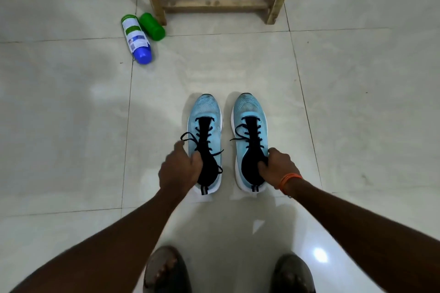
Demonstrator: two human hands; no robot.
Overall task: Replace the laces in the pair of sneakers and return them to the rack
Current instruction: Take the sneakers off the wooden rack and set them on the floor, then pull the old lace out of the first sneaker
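Observation:
Two light blue sneakers with black tongues and black laces sit side by side on the tiled floor, toes pointing away from me. My left hand (178,169) grips the collar of the left sneaker (205,112), thumb inside the opening. My right hand (277,166) grips the collar of the right sneaker (248,109) the same way; an orange band circles that wrist. Lace ends hang loose over the sides of both shoes. The wooden rack (214,2) stands ahead at the top of the view.
A white spray can (135,35) with a blue cap lies on the floor left of the rack, a green cap (152,27) beside it. My two feet (166,271) are at the bottom edge. Pale floor tiles surround the shoes.

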